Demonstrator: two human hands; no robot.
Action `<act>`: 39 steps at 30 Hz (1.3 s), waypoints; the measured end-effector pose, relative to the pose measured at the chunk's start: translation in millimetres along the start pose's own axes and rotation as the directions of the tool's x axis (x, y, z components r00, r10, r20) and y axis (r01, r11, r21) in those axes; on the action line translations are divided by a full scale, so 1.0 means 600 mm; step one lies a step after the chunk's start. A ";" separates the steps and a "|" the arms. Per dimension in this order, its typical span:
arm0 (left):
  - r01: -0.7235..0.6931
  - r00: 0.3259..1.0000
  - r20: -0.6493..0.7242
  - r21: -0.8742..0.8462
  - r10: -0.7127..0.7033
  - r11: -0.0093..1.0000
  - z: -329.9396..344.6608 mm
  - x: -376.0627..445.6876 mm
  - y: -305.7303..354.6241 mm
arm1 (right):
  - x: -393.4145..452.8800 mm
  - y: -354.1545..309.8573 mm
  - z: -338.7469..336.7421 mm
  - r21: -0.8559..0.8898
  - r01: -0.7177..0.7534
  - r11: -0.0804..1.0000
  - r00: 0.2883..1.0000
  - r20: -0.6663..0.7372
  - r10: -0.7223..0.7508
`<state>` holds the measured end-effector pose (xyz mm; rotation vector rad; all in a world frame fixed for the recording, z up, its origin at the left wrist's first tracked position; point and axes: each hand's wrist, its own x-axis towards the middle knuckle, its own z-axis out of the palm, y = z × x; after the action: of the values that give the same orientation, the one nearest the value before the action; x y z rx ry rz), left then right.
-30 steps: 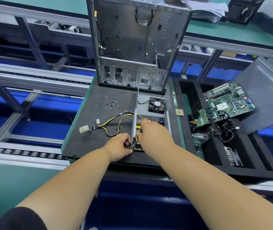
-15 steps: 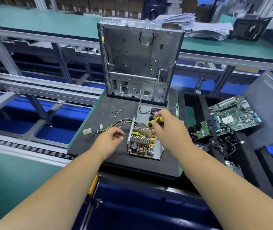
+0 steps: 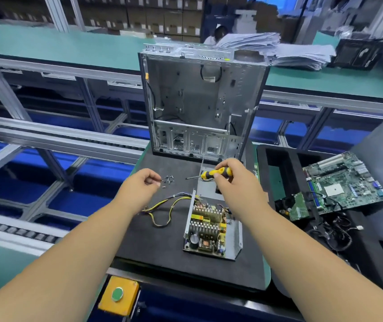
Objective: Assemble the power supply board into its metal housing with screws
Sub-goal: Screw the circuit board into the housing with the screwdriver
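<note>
The power supply board (image 3: pixel 205 228) lies in its open metal housing (image 3: pixel 235 238) on the black foam mat (image 3: pixel 158 240), with yellow and black cables (image 3: pixel 164 210) trailing to the left. My right hand (image 3: pixel 232 182) grips a yellow and black screwdriver (image 3: pixel 216 173) above the housing's far end, its shaft pointing left. My left hand (image 3: pixel 139 189) hovers at the left of several loose screws (image 3: pixel 169 180), thumb and forefinger pinching one screw at the pile's edge.
An empty computer case (image 3: pixel 199 108) stands upright at the back of the mat. A black tray (image 3: pixel 285 173) on the right holds a motherboard (image 3: pixel 344 184), a smaller board and tangled cables. A yellow box with a green button (image 3: pixel 118 295) sits at the near edge.
My right hand lifted off the board with the screwdriver and moved toward the case. My left hand left the housing's edge and reached forward to the screws. The camera tilted up.
</note>
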<state>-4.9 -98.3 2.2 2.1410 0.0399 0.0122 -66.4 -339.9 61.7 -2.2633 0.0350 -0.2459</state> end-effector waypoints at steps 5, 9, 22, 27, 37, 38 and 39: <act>0.001 0.995 0.103 0.149 -0.016 0.989 -0.003 0.091 -0.025 | 0.061 -0.010 0.036 0.001 -0.058 0.998 0.998 0.005 0.058; -0.049 0.975 0.221 0.332 -0.027 0.942 0.005 0.158 -0.055 | 0.091 -0.013 0.056 0.006 -0.112 0.994 0.994 -0.007 0.112; -0.266 0.906 0.422 0.527 0.023 0.807 0.049 0.253 -0.127 | 0.118 -0.002 0.065 -0.023 -0.235 0.972 0.970 -0.076 0.233; -0.295 0.912 0.406 0.549 0.058 0.782 0.056 0.259 -0.134 | 0.122 -0.006 0.071 -0.064 -0.234 0.970 0.970 -0.075 0.230; -0.232 0.943 0.328 0.507 0.063 0.830 0.058 0.262 -0.130 | 0.116 -0.008 0.058 -0.054 -0.231 0.972 0.969 -0.106 0.224; -0.182 0.960 0.276 0.456 0.055 0.871 0.055 0.262 -0.126 | 0.115 -0.009 0.054 -0.038 -0.228 0.973 0.968 -0.114 0.222; -0.122 0.974 0.223 0.390 0.034 0.913 0.051 0.263 -0.118 | 0.114 -0.010 0.049 -0.025 -0.224 0.974 0.968 -0.126 0.219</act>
<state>151.9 -80.6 -75.2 2.5437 -0.1850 -0.1941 5.6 -321.0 58.9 -2.2570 0.3585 -0.2662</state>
